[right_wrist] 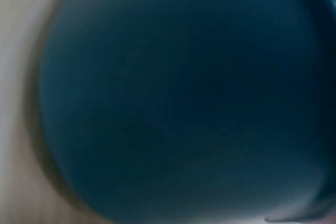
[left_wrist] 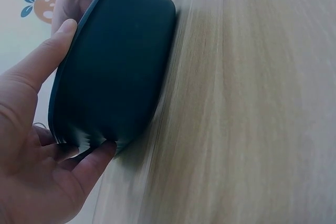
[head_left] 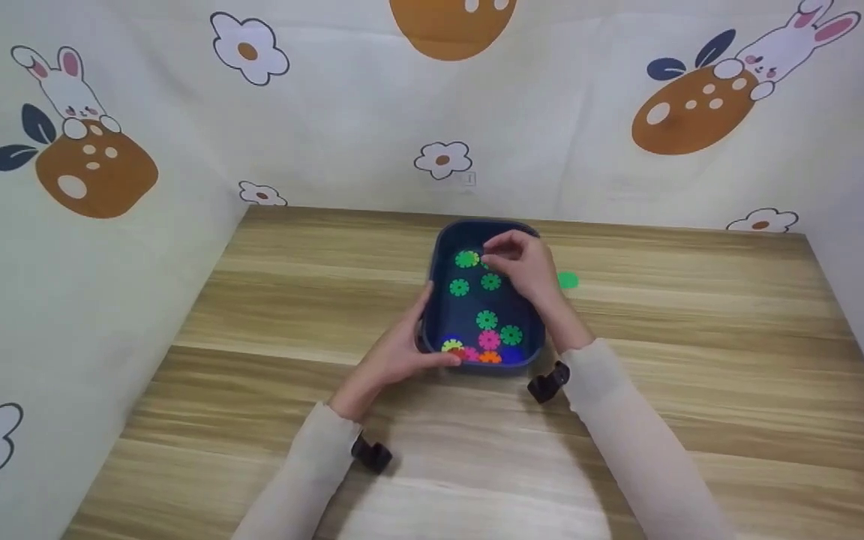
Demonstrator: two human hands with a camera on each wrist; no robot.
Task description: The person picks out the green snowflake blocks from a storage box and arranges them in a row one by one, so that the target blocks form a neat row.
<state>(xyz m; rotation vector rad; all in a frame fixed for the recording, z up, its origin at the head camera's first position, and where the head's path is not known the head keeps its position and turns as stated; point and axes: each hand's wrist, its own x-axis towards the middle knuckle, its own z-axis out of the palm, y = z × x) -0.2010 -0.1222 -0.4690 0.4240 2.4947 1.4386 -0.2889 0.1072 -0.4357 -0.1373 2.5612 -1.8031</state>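
Observation:
A dark blue plastic tub (head_left: 469, 300) stands on the table, with several notched plastic discs inside. Green discs (head_left: 490, 282) lie spread over its floor; a pink disc (head_left: 488, 340), an orange disc (head_left: 490, 358) and a yellow disc (head_left: 452, 344) sit at its near end. My left hand (head_left: 402, 349) grips the tub's near left corner; in the left wrist view its thumb and fingers (left_wrist: 94, 163) bear on the wall. Over the far half of the tub is my right hand (head_left: 526, 262), fingers bent, a bit of green by the thumb. Whether it pinches that piece is unclear.
A flat green piece (head_left: 568, 280) lies on the wooden table (head_left: 702, 337), right of the tub. Behind and at the sides hangs a printed cloth (head_left: 342, 112). The tub's outer wall (right_wrist: 178, 98) fills most of the right wrist view, blurred.

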